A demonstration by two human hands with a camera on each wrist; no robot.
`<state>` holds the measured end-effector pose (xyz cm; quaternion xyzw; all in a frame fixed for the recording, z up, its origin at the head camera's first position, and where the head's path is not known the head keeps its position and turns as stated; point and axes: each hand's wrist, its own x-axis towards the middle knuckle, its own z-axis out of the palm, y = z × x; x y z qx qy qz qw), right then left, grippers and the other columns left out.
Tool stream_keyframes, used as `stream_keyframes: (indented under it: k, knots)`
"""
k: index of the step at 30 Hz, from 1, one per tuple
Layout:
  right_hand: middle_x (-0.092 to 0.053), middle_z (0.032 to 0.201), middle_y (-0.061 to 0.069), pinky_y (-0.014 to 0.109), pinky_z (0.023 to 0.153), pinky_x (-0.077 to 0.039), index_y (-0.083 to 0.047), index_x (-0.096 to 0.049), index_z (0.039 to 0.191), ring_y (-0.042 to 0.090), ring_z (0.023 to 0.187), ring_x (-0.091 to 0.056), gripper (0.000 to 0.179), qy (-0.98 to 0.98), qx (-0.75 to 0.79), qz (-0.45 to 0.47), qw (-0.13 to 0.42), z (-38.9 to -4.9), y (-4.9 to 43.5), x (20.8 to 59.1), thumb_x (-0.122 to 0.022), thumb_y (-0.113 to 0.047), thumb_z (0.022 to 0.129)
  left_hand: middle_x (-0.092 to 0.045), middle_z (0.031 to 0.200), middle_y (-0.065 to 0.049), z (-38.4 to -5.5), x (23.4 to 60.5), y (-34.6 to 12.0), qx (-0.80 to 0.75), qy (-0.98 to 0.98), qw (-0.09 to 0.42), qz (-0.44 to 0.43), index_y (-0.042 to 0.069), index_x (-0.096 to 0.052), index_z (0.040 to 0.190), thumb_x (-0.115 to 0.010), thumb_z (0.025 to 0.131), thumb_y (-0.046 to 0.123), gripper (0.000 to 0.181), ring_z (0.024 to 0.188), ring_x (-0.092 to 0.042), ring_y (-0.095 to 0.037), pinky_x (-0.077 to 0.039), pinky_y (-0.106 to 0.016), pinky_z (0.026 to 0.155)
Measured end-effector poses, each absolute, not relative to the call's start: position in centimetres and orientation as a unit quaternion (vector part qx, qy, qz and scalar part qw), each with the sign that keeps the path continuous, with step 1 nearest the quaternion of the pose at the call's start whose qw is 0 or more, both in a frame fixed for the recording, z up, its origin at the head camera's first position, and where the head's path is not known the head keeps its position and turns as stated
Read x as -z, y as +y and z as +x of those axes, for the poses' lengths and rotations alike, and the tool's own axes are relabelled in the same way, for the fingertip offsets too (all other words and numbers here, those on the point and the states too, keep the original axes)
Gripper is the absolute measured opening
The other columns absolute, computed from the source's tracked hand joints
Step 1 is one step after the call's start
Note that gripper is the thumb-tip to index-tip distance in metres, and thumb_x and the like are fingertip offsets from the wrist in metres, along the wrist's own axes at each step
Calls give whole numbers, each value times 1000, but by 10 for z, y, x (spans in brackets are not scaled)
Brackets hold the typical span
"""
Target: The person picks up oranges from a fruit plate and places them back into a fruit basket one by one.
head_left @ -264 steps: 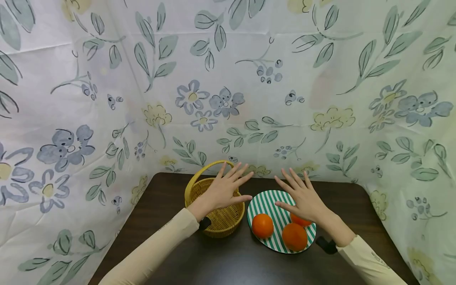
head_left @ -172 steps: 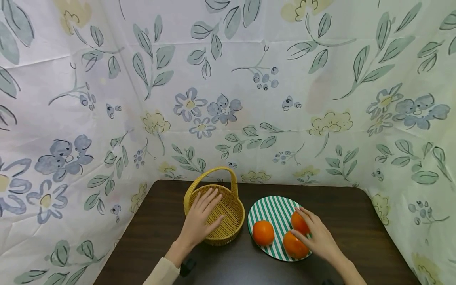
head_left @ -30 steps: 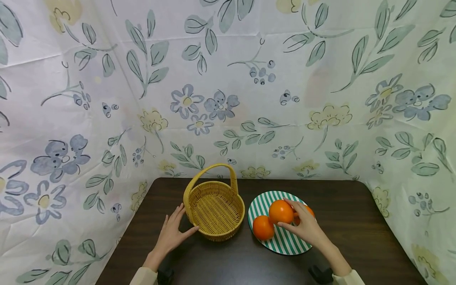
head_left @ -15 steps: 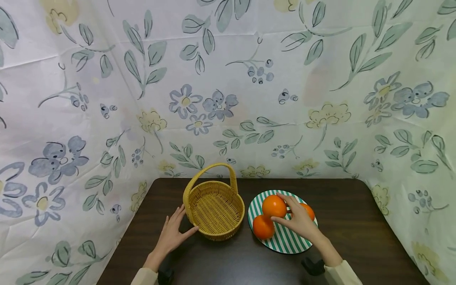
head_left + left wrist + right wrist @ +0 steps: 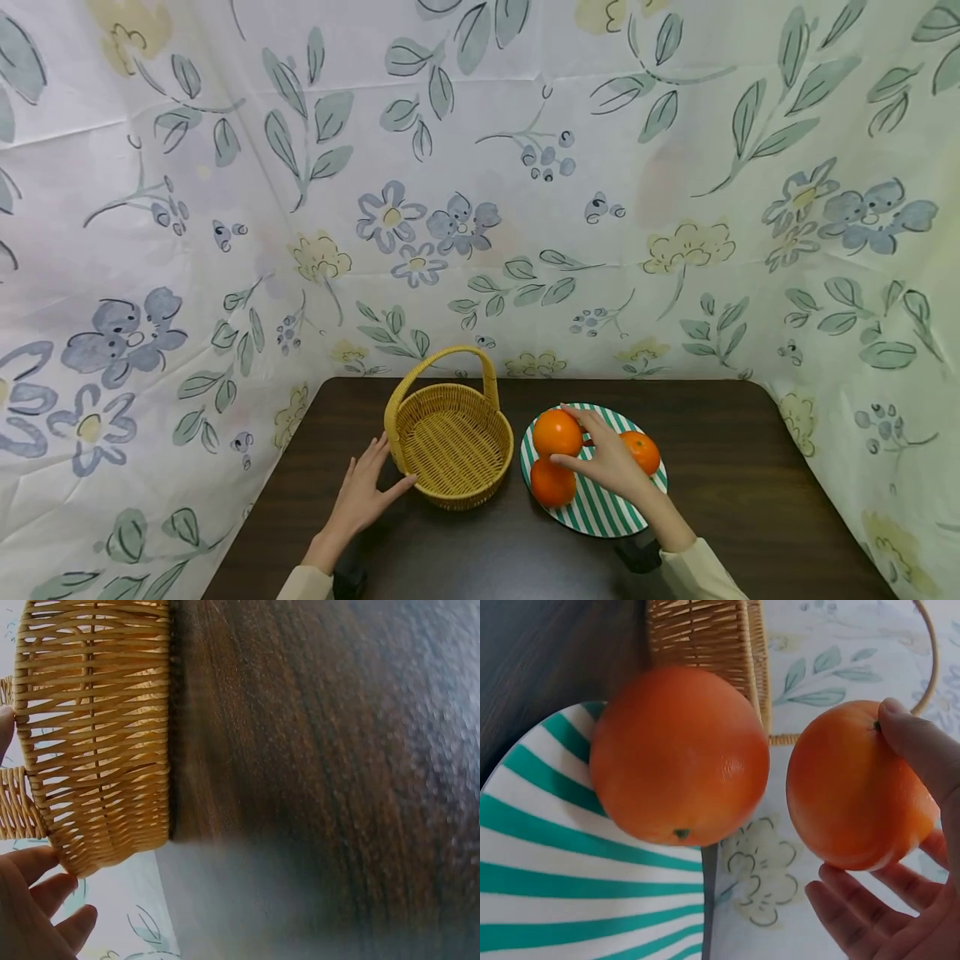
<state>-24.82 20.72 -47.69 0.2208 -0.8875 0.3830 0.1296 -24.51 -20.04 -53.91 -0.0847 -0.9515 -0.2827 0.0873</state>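
Note:
My right hand [image 5: 611,462] grips an orange [image 5: 558,433], thumb on one side and fingers on the other. In the right wrist view this orange [image 5: 855,787] is raised above the plate's level. A second orange [image 5: 552,483] sits at the left of the green-and-white striped plate [image 5: 600,508], and a third orange [image 5: 642,452] lies behind my right hand. My left hand [image 5: 358,492] rests against the left side of a yellow wicker basket [image 5: 450,442], fingers extended and spread from the thumb. The left wrist view shows its fingertips [image 5: 54,889] right at the basket's rim.
The basket has a tall arched handle [image 5: 442,354] and nothing inside. Basket and plate stand side by side on a dark brown table [image 5: 480,550]. A floral cloth [image 5: 570,208] hangs behind the table and along both sides.
My right hand came down onto an orange on the plate, lifted it and has carried it left, over the left orange. My left hand moved from above the basket to its left side.

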Motion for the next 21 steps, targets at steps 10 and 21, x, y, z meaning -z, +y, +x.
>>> stream_keyframes:
  k: [10, 21]
  knots:
    - [-50, 128, 2, 32, 79, -52, -24, -40, 140, 13, 101, -55, 77, -886, -392, 223, 108, -255, 189, 478, -72, -48, 75, -21, 154, -7, -242, 538, -199, 288, -951, 79, -79, 15, -24, 148, -58, 79, 63, 90, 140, -20, -30, -10, -63, 108]
    - [-50, 124, 0, 37, 80, -52, -20, -40, 141, 12, 100, -55, 79, -888, -391, 226, 87, -263, 173, 477, -73, -48, 74, -19, 154, -6, -243, 536, -199, 273, -956, 67, -78, 16, -18, 150, -53, 79, 67, 94, 141, -20, -28, -11, -63, 108]
